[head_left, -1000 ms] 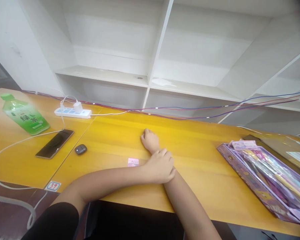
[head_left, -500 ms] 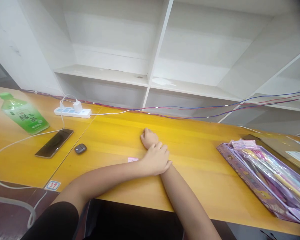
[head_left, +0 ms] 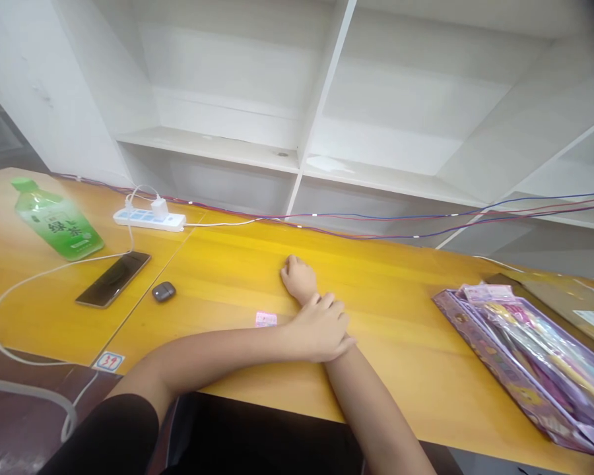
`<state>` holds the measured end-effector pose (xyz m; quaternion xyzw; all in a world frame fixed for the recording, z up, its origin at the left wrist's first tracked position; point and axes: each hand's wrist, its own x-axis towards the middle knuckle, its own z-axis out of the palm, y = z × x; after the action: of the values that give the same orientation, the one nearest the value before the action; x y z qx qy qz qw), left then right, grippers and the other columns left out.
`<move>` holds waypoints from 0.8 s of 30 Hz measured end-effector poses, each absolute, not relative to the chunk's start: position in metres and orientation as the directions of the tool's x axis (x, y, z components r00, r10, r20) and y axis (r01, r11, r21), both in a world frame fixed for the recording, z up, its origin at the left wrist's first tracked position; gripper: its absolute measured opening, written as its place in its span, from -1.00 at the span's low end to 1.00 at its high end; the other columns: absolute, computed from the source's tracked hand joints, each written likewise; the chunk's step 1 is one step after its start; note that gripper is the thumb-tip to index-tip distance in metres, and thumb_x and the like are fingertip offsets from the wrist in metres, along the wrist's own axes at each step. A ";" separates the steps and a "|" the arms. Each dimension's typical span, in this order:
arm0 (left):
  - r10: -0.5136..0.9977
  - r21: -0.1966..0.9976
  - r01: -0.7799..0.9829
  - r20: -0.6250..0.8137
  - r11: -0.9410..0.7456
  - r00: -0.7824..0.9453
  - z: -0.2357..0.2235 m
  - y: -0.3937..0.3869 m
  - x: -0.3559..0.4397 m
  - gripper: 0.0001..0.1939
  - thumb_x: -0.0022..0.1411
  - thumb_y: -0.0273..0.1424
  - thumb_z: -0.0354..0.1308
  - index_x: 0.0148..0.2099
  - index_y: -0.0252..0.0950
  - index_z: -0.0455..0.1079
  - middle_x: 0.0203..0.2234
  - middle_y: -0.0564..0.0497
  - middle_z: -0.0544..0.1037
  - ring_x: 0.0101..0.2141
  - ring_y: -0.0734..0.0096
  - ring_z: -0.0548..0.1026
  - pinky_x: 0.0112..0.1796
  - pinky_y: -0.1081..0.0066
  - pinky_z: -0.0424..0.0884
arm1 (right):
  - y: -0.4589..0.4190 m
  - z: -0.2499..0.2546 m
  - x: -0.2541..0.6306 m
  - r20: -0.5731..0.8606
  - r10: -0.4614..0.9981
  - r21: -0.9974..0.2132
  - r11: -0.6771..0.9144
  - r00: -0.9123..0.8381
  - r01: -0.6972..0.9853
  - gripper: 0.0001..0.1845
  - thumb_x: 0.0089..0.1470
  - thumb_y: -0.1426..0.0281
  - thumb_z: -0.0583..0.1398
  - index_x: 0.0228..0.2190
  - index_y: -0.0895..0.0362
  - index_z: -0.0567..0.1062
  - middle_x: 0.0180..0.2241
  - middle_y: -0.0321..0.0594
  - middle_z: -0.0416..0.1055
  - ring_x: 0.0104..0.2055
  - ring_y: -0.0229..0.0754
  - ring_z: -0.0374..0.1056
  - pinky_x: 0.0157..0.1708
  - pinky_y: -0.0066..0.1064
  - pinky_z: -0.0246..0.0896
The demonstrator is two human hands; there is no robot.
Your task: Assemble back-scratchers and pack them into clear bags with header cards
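My left hand (head_left: pixel 319 328) lies across my right forearm (head_left: pixel 361 376) just below the wrist, its fingers and thumb wrapped round it. Beyond it, my right hand (head_left: pixel 298 278) rests on the yellow wooden table (head_left: pixel 386 290), curled into a loose fist with nothing visible in it. A small pink sticker (head_left: pixel 266 320) sits on the tabletop just left of my left wrist. Farther left is a dark earbud case (head_left: pixel 164 291).
On the left are a phone (head_left: pixel 113 280), a green tea bottle (head_left: pixel 59 221) and a white power strip (head_left: pixel 150 219) with cables. Purple plastic-wrapped packages (head_left: pixel 529 356) and a cardboard box (head_left: pixel 569 297) occupy the right. White shelving (head_left: pixel 218 146) stands behind, with cables along its base.
My left hand has slid down my right forearm, away from the wrist and towards the elbow. More of the pink sticker shows. The whole view has shifted slightly.
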<state>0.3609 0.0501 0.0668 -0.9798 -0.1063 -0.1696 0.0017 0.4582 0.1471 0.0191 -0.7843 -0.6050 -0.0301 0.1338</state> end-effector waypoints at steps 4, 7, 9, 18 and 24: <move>0.350 0.004 0.371 0.339 -0.929 0.873 0.069 0.067 0.362 -0.51 0.50 -0.05 0.00 -0.04 -0.39 0.51 -0.08 -0.21 0.52 0.01 -0.01 0.36 -0.03 0.06 0.26 | 0.151 0.025 0.453 0.123 0.936 -0.171 -0.306 0.329 0.936 -0.72 0.40 0.35 0.02 0.05 0.13 0.40 0.00 -0.01 0.53 -0.06 -0.06 0.47 -0.06 -0.28 0.24; 0.340 0.013 0.355 0.318 -0.935 0.885 0.066 0.066 0.363 -0.49 0.49 -0.03 0.00 -0.05 -0.40 0.51 -0.07 -0.22 0.51 0.01 0.00 0.36 -0.04 0.07 0.25 | 0.149 0.028 0.452 0.114 0.939 -0.180 -0.301 0.323 0.937 -0.71 0.41 0.36 0.02 0.06 0.13 0.39 0.02 0.00 0.52 -0.03 -0.06 0.47 -0.03 -0.28 0.22; 0.300 0.041 0.302 0.312 -0.952 0.902 0.063 0.059 0.364 -0.46 0.50 -0.01 -0.04 -0.04 -0.40 0.51 -0.08 -0.21 0.51 -0.01 0.01 0.36 -0.04 0.08 0.26 | 0.145 0.027 0.454 0.144 0.943 -0.193 -0.270 0.299 0.944 -0.72 0.41 0.36 0.01 0.05 0.12 0.39 0.02 0.00 0.52 -0.02 -0.05 0.46 -0.01 -0.27 0.21; 0.208 0.175 0.168 0.244 -0.970 0.947 0.065 0.036 0.362 -0.48 0.51 -0.02 -0.08 -0.08 -0.36 0.49 -0.13 -0.16 0.52 -0.03 0.03 0.36 -0.02 0.04 0.27 | 0.142 0.021 0.458 0.201 0.944 -0.216 -0.218 0.262 0.952 -0.75 0.38 0.37 0.03 0.00 0.12 0.41 0.00 0.00 0.54 0.00 -0.03 0.45 0.00 -0.28 0.20; 0.316 0.071 0.312 0.351 -0.948 0.881 0.064 0.054 0.360 -0.50 0.49 -0.04 -0.02 -0.03 -0.38 0.49 -0.08 -0.21 0.52 0.03 -0.01 0.34 0.02 0.02 0.23 | 0.145 0.025 0.453 0.161 0.939 -0.217 -0.267 0.304 0.939 -0.71 0.38 0.37 0.03 0.04 0.12 0.42 0.03 0.00 0.54 -0.03 -0.04 0.48 -0.03 -0.28 0.23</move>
<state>0.3602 0.0538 0.0639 -0.9699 -0.1618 -0.1821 -0.0063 0.4534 0.1455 0.0247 -0.7960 -0.5897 0.0000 0.1363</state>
